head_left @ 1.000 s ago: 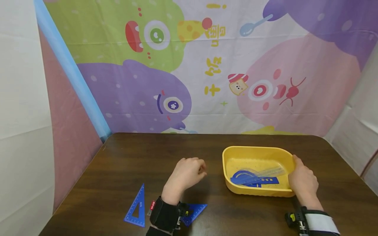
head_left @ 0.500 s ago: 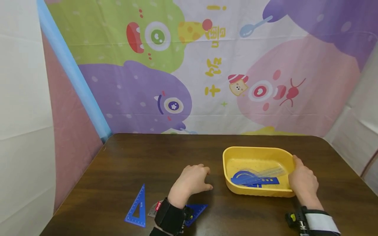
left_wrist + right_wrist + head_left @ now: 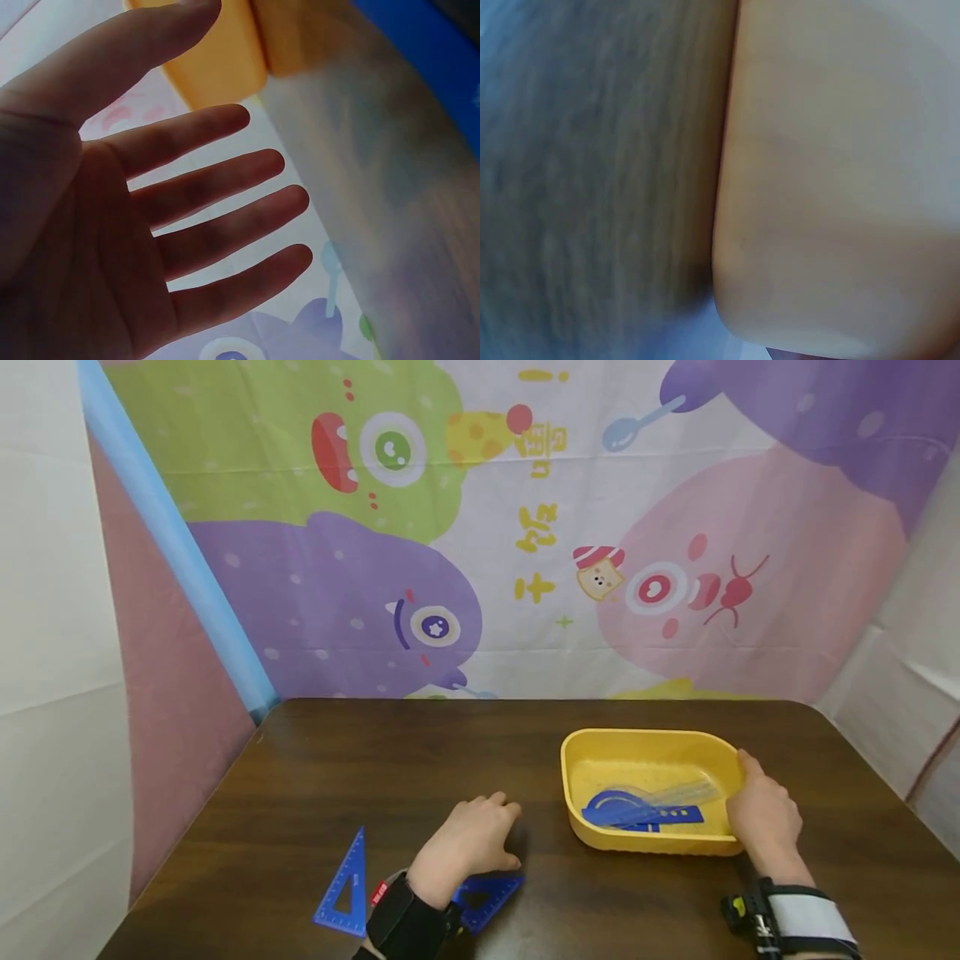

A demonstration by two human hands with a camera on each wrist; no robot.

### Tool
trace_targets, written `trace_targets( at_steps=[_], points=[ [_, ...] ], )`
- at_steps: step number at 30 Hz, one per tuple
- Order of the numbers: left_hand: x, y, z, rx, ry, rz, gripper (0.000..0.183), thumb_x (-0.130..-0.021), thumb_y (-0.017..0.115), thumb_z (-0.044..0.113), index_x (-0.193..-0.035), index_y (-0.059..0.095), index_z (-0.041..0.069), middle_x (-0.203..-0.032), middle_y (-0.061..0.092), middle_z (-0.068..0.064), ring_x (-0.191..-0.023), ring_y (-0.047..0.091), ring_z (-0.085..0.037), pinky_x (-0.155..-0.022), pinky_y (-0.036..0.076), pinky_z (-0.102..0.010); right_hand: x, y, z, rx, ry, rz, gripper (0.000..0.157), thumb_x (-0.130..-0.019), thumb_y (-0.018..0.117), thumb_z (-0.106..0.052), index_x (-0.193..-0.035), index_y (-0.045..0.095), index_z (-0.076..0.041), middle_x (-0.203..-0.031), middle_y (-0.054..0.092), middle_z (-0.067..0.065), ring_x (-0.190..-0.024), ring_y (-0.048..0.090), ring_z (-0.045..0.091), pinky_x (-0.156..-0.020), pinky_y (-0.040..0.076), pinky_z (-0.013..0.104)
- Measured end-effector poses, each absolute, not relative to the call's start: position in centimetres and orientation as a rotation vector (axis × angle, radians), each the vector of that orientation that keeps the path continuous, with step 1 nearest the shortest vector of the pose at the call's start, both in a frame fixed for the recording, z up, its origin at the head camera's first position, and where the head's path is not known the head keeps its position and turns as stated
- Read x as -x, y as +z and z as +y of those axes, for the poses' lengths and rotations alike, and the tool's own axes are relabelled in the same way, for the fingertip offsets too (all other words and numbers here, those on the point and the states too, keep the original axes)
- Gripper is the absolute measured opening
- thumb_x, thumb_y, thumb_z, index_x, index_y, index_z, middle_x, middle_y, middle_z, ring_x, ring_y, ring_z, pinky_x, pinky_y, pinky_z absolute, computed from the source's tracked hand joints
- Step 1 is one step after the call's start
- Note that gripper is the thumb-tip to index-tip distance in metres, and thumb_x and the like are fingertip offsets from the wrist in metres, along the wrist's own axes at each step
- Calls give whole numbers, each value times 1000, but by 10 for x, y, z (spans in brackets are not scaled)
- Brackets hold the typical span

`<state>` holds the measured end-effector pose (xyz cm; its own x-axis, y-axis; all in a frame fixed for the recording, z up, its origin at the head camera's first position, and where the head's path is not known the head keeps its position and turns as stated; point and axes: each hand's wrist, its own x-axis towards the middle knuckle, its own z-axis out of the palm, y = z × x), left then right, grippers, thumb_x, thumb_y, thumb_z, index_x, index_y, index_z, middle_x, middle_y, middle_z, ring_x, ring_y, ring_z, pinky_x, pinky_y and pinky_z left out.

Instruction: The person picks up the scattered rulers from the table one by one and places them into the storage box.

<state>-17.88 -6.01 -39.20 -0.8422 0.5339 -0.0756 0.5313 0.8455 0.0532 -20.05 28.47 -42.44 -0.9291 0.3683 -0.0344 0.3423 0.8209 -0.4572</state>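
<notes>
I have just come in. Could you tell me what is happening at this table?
A person's right hand holds the right end of a yellow container, in which blue pieces and a clear strip lie. The left hand hangs above the table, fingers apart, holding nothing. A blue triangle lies near it; a second triangle lies farther left.

The left cuff [image 3: 407, 920] is black, the right strap [image 3: 802, 912] black with a white band [image 3: 819, 922].
</notes>
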Motion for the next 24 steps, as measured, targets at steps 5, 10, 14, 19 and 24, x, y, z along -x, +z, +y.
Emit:
trace_targets(
  at_steps=[5,10,14,19,24],
  points=[
    [174,-396,-63,-862,49,2873,56,-67,77,40,-114,60,14,-101,58,-1,-86,61,-20,-69,50,-35,201,-423,285,568,721,-2947,60,-89,40,-2,-144,14,-1,-122,40,37,-74,47,37,-65,42,46],
    [168,-398,-67,-829,73,2834,59,-67,77,40,-117,59,14,-105,58,-2,-88,60,-21,-70,51,-35,202,-423,285,558,724,-2951,60,-89,39,-2,-144,14,-1,-122,40,37,-76,48,38,-65,41,46],
    [165,-403,-70,-774,116,2811,62,-64,79,40,-116,59,13,-106,58,-4,-90,60,-22,-70,51,-35,202,-423,284,566,727,-2950,60,-89,39,-2,-144,14,-1,-123,40,37,-77,48,38,-66,41,47],
    [162,-400,-71,-707,133,2779,68,-60,81,42,-117,59,13,-110,57,-6,-92,59,-23,-73,50,-36,202,-423,285,553,716,-2944,60,-89,39,-3,-144,14,-1,-123,40,38,-77,49,39,-65,42,48],
    [158,-397,-71,-650,130,2728,72,-58,82,44,-119,58,14,-113,56,-6,-92,58,-22,-73,50,-34,202,-424,285,564,713,-2947,59,-89,39,-3,-143,15,0,-122,41,37,-75,48,37,-63,41,45]
  ],
)
